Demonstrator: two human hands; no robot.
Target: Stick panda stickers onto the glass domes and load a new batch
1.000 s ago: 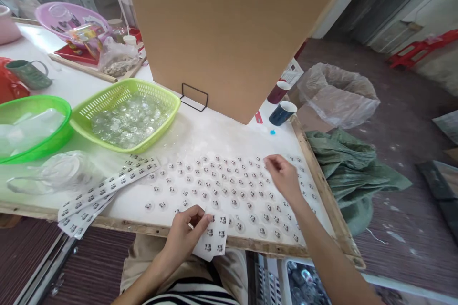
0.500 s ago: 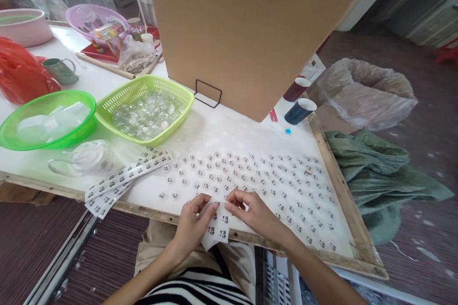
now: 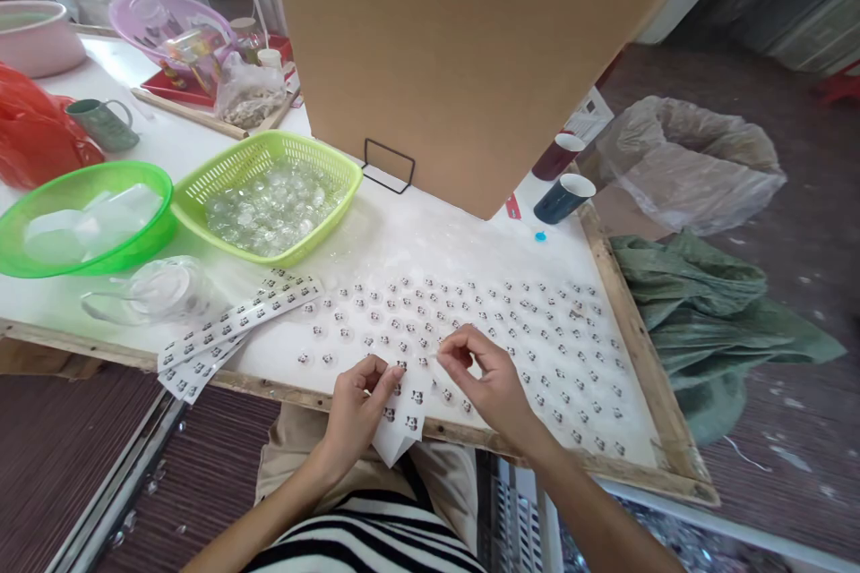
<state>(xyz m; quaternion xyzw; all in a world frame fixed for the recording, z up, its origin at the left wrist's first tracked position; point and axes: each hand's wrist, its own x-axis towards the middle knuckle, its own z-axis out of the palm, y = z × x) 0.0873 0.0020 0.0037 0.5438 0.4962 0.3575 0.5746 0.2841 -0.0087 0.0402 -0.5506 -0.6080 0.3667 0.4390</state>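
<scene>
— My left fingers (image 3: pixel 384 389) are gripping a printed sheet (image 3: pixel 406 419), one item, its lower end hanging at the wooden near edge (image 3: pixel 296 391) of the surface (image 3: pixel 430 233).
— And on the right, what are you listing?
— My right fingers (image 3: pixel 463 340) are curving, thumb and forefinger nearly meeting just beside the sheet's upper end; whether they are gripping anything, I cannot tell.
— What else is lying about?
— Clear round pieces (image 3: pixel 339 317), many, are bearing small dark figures; printed strips (image 3: pixel 235 322), several, are overlapping on my left; a yellow-green basket (image 3: pixel 221 175), one, is holding glassy bits (image 3: pixel 269 208).
</scene>
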